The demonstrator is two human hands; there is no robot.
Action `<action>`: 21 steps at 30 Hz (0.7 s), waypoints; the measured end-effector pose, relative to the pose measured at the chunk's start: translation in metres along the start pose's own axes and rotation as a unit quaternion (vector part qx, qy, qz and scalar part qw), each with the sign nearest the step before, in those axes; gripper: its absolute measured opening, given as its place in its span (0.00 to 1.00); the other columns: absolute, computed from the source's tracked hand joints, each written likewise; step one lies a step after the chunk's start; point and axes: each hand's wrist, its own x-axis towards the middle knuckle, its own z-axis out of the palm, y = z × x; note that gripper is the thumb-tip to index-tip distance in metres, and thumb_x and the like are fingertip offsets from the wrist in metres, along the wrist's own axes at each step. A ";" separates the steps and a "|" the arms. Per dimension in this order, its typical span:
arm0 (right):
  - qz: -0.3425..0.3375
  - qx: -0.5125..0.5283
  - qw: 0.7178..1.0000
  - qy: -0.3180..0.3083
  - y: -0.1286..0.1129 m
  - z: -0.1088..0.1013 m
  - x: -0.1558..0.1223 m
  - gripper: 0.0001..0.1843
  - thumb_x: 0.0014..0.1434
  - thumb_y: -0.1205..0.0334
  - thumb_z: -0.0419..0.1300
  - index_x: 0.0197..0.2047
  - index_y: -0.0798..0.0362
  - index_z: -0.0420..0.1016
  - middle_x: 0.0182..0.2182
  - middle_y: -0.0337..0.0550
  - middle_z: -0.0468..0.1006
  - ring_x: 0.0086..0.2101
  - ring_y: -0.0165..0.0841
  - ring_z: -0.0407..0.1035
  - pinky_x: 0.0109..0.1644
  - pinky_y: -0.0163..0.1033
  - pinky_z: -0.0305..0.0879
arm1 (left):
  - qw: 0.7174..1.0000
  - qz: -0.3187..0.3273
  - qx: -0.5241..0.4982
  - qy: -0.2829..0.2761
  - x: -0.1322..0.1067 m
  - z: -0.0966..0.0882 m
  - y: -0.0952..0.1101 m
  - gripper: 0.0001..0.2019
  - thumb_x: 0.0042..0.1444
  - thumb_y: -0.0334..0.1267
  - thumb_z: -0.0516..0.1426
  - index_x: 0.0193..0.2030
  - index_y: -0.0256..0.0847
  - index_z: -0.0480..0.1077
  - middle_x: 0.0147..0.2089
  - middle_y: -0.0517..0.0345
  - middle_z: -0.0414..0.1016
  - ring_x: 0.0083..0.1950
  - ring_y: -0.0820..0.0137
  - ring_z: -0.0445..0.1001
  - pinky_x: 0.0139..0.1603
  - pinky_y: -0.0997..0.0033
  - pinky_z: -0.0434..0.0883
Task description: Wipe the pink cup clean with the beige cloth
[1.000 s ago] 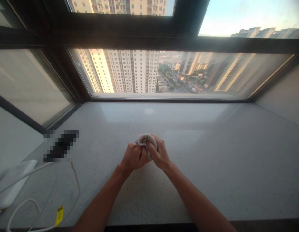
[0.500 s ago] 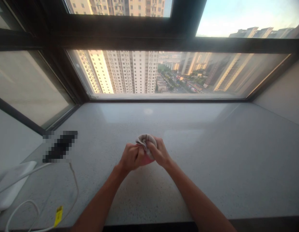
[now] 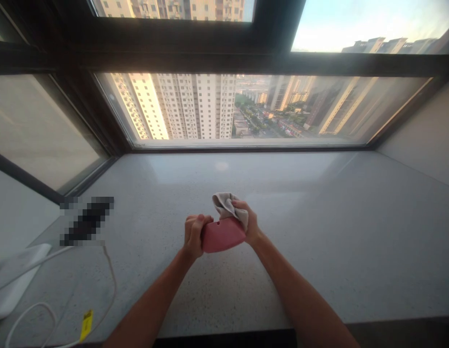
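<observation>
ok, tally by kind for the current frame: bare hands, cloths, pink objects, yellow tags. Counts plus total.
Bare hands, left hand and right hand: 2
Cloth: 1
Pink object: 1
Yellow tag: 1
Total: 5

Pink object and crumpled cloth, held together

The pink object [image 3: 224, 236] has a smooth, broad face turned to the near side, a curved lower edge and a small dark notch or hole at its far edge. The left hand [image 3: 196, 233] grips its left end. The pale grey cloth [image 3: 223, 201], bunched and folded in the right hand [image 3: 250, 222], lies against its far right edge. What exactly the object is cannot be told.
</observation>
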 end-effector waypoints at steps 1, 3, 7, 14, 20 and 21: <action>-0.029 -0.049 0.998 0.009 -0.004 0.001 -0.002 0.20 0.63 0.45 0.63 0.26 0.49 0.69 0.20 0.35 0.66 0.21 0.30 0.58 0.25 0.36 0.59 | 1.000 0.007 0.000 -0.010 0.003 -0.002 -0.001 0.35 0.69 0.65 0.48 0.18 0.44 0.68 0.17 0.59 0.62 0.21 0.69 0.60 0.31 0.64 0.64; -0.089 -0.168 0.982 0.017 -0.013 0.005 -0.006 0.23 0.64 0.45 0.61 0.23 0.48 0.64 0.18 0.33 0.60 0.21 0.29 0.52 0.24 0.36 0.51 | 0.999 0.014 -0.008 -0.037 0.008 -0.004 -0.002 0.35 0.69 0.65 0.50 0.16 0.43 0.64 0.17 0.60 0.60 0.21 0.71 0.58 0.30 0.66 0.62; -0.184 -0.437 0.880 0.009 -0.025 0.017 -0.016 0.23 0.67 0.51 0.58 0.22 0.50 0.60 0.19 0.33 0.58 0.21 0.27 0.51 0.28 0.37 0.45 | 0.999 -0.018 -0.023 -0.020 0.008 0.006 0.001 0.33 0.66 0.63 0.55 0.16 0.44 0.56 0.18 0.62 0.57 0.23 0.72 0.55 0.27 0.68 0.56; -0.176 -0.396 0.901 -0.012 -0.013 0.020 -0.012 0.23 0.68 0.49 0.57 0.24 0.50 0.60 0.21 0.34 0.58 0.24 0.27 0.53 0.30 0.36 0.49 | 0.937 -0.213 -0.236 0.144 0.012 0.025 0.001 0.28 0.57 0.61 0.63 0.19 0.43 0.61 0.18 0.65 0.60 0.22 0.74 0.56 0.25 0.72 0.57; -0.093 -0.255 0.961 -0.045 -0.012 0.009 -0.007 0.24 0.63 0.41 0.61 0.26 0.50 0.64 0.22 0.34 0.59 0.25 0.28 0.52 0.28 0.36 0.49 | 0.870 -0.293 -0.392 0.069 0.020 0.010 -0.017 0.21 0.58 0.51 0.66 0.22 0.41 0.69 0.20 0.62 0.70 0.23 0.71 0.66 0.29 0.71 0.66; -0.088 -0.249 0.963 -0.043 -0.012 0.008 -0.007 0.24 0.63 0.41 0.61 0.26 0.50 0.64 0.22 0.34 0.59 0.25 0.28 0.52 0.28 0.36 0.50 | 0.872 -0.290 -0.389 0.067 0.020 0.009 -0.019 0.21 0.58 0.51 0.66 0.22 0.41 0.69 0.20 0.62 0.70 0.22 0.72 0.66 0.28 0.71 0.66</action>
